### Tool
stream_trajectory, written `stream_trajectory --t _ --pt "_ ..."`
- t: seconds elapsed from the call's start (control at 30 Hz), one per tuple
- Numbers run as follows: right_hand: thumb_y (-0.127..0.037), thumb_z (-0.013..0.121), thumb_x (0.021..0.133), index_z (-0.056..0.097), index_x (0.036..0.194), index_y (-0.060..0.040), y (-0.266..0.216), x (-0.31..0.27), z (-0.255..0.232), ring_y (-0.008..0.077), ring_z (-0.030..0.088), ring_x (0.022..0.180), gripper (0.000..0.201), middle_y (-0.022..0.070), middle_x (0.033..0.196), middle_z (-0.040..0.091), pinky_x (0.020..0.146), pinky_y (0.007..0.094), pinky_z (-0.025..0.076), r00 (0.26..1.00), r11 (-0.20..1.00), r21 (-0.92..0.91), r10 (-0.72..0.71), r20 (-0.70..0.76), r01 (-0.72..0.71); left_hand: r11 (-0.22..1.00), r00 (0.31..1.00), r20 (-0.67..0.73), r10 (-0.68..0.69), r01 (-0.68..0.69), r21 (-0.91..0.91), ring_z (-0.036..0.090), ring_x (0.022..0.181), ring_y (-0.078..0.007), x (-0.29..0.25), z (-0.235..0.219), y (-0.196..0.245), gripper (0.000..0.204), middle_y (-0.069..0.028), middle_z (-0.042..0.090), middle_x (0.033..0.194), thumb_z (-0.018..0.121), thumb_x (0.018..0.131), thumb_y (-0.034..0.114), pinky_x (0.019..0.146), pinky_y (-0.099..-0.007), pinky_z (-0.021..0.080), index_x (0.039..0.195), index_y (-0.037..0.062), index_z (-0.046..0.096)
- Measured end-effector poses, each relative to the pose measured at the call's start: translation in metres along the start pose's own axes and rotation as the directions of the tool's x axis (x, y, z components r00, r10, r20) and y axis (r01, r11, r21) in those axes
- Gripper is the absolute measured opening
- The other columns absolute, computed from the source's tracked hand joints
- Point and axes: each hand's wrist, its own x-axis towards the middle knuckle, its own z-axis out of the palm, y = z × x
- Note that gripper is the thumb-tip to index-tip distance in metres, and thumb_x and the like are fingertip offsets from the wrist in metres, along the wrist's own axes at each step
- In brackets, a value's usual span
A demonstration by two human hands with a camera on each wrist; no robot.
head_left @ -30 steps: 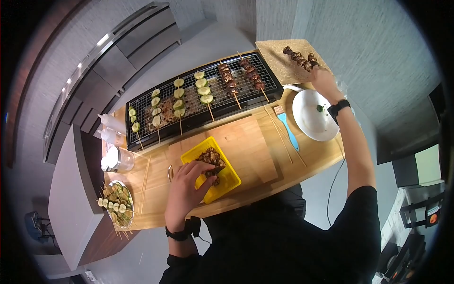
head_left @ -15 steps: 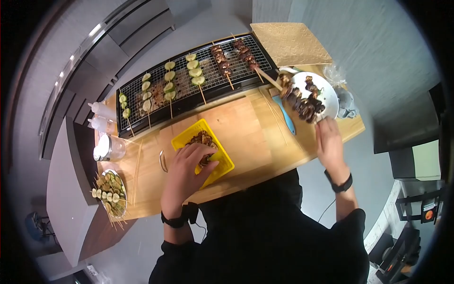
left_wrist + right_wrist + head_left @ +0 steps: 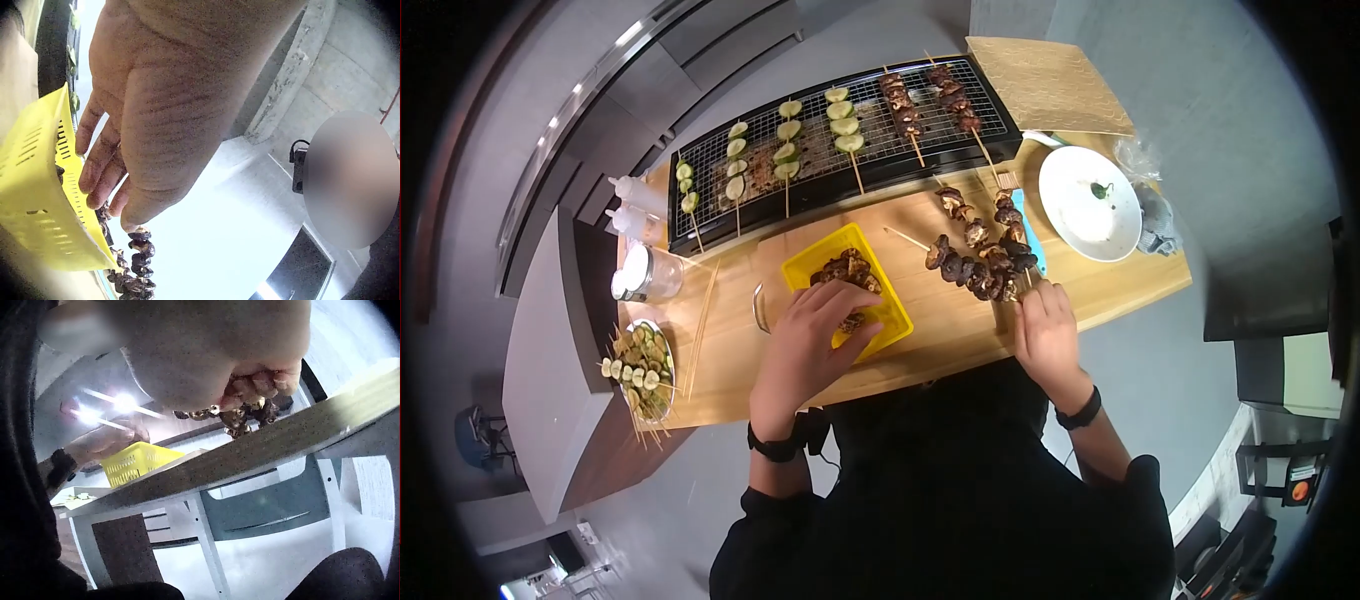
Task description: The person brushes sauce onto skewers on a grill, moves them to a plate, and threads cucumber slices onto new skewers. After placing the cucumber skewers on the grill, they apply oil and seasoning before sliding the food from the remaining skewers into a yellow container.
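My right hand pinches the near ends of several skewers threaded with dark brown mushroom-like pieces. They fan out forward and left, over the right part of the wooden cutting board. Above the yellow basket is my left hand, fingers and thumb spread loosely apart. Loose dark brown pieces lie in that basket, partly covered by the hand. In the left wrist view the left fingers reach past the basket's rim, relaxed and nearly straight. The right fingertips are curled in the right wrist view.
Behind the board runs a black grill bearing cucumber skewers and meat skewers. At right are a white plate, a blue brush and a gold board. Squeeze bottles, a jar and a skewer platter stand left.
My right hand has carried the skewers from the gold board, past the white plate, forward and left to the cutting board. The left hand stays over the basket.
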Motion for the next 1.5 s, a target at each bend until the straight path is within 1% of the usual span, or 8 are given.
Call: stream_trajectory --t 0.3,0.5,0.6,0.7,0.9,1.03,1.27,1.5 --pt "-0.010 0.072 0.090 0.064 0.097 -0.0016 -0.006 0.001 0.014 0.0369 0.057 0.091 0.013 0.0152 0.097 0.057 0.080 0.0458 0.047 0.998 0.996 0.061 0.066 -0.013 -0.065 0.999 0.999 0.006 -0.033 0.033 -0.020 0.066 0.100 -0.0321 0.001 0.001 -0.006 0.026 -0.0078 0.069 0.104 0.079 0.088 0.018 0.088 -0.0414 0.050 0.110 0.0104 0.069" --pt "-0.009 0.079 0.084 0.069 0.101 -0.0035 -0.009 0.001 0.010 0.0357 0.059 0.094 0.021 0.0141 0.105 0.061 0.080 0.0453 0.049 0.987 0.991 0.094 0.103 -0.126 -0.091 0.999 0.999 -0.013 -0.033 0.033 -0.015 0.065 0.101 -0.0331 0.001 0.003 -0.009 0.026 -0.0079 0.069 0.105 0.079 0.088 0.018 0.090 -0.0421 0.050 0.111 0.0105 0.069" --pt "-0.008 0.081 0.081 0.070 0.096 -0.0047 -0.012 0.003 0.010 0.0345 0.060 0.092 0.019 0.0129 0.106 0.061 0.079 0.0439 0.048 0.978 0.991 0.113 0.098 -0.185 -0.078 0.999 0.999 -0.044 -0.029 0.028 -0.026 0.067 0.096 -0.0310 0.002 0.003 -0.007 0.027 -0.0087 0.069 0.097 0.080 0.087 0.016 0.088 -0.0408 0.050 0.110 0.0086 0.070" --pt "-0.007 0.082 0.080 0.070 0.092 -0.0050 -0.011 0.001 0.010 0.0329 0.060 0.091 0.017 0.0119 0.105 0.061 0.078 0.0427 0.048 0.992 0.998 0.066 0.022 -0.123 -0.014 0.998 0.999 -0.019 -0.049 0.048 -0.051 0.067 0.097 -0.0311 0.001 0.001 -0.007 0.027 -0.0087 0.069 0.098 0.080 0.087 0.014 0.088 -0.0407 0.051 0.110 0.0079 0.070" --pt "-0.001 0.077 0.082 0.069 0.091 -0.0034 -0.012 0.002 0.010 0.0322 0.059 0.086 0.012 0.0106 0.093 0.061 0.075 0.0414 0.047 0.996 0.997 0.083 0.012 -0.088 -0.005 0.999 0.999 -0.036 -0.025 0.024 -0.031 0.067 0.096 -0.0313 0.000 -0.002 -0.008 0.027 -0.0095 0.070 0.099 0.080 0.086 0.011 0.087 -0.0408 0.051 0.112 0.0072 0.071" --pt "0.004 0.068 0.088 0.064 0.089 -0.0011 -0.019 0.007 -0.006 0.0335 0.056 0.079 0.007 0.0135 0.085 0.059 0.072 0.0417 0.045 0.987 0.966 0.260 0.050 -0.151 -0.009 0.999 0.997 -0.075 -0.025 0.022 -0.045 0.066 0.098 -0.0321 -0.001 -0.002 -0.007 0.027 -0.0087 0.070 0.101 0.080 0.087 0.014 0.088 -0.0417 0.052 0.111 0.0088 0.070" --pt "0.007 0.058 0.096 0.055 0.096 0.0005 -0.034 0.004 -0.031 0.0296 0.051 0.075 0.007 0.0147 0.083 0.054 0.070 0.0387 0.042 0.981 0.892 0.443 0.153 -0.118 -0.086 0.999 0.990 -0.134 0.052 -0.050 0.017 0.064 0.108 -0.0329 0.014 -0.009 0.006 0.033 -0.0073 0.069 0.115 0.081 0.084 0.015 0.096 -0.0435 0.051 0.115 0.0123 0.071" --pt "0.007 0.059 0.093 0.055 0.096 -0.0009 -0.051 0.019 -0.052 0.0275 0.048 0.073 0.010 0.0129 0.083 0.054 0.067 0.0377 0.039 0.986 0.959 0.276 -0.019 -0.169 0.065 0.982 0.971 -0.171 0.166 -0.148 0.116 0.059 0.119 -0.0317 0.024 -0.012 0.016 0.047 -0.0039 0.065 0.129 0.082 0.082 0.023 0.101 -0.0454 0.047 0.126 0.0170 0.069"
